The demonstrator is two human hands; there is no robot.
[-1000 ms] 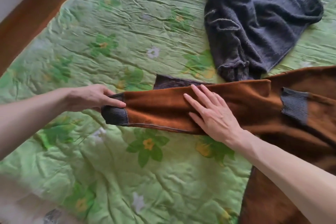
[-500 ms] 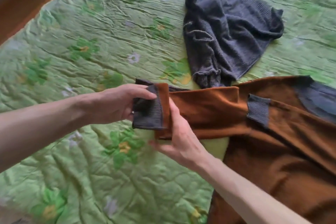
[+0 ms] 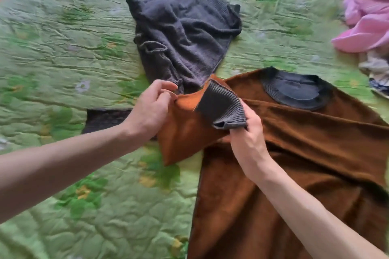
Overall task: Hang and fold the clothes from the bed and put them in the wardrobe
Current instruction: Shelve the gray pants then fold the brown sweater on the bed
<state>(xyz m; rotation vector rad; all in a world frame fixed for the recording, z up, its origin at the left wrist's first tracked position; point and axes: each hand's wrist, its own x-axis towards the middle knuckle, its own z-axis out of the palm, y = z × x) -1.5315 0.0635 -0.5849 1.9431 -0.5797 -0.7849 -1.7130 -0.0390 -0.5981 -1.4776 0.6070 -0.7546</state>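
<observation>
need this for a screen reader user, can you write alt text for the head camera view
Two bare hands fold a sleeve of a rust-brown sweater on a green floral quilt: the left hand pinches the sleeve's fold, the right hand grips its grey ribbed cuff. A crumpled dark grey knit lies beyond, pink clothing at far right.

I see both bare forearms reaching in from the bottom edge, converging toward the middle of the view. My left arm enters from about 8 o'clock and runs up toward 2 o'clock; the left hand [image 3: 150, 109] has its back to the camera, fingers curled, thumb and forefinger pinching together at its 2 o'clock side. My right arm comes in from 5 o'clock, angled toward 11 o'clock; the right hand [image 3: 248, 143] is also seen from the back, fingers curled forward and gripping at its 11 o'clock tip. The two hands sit near each other, not touching.
</observation>
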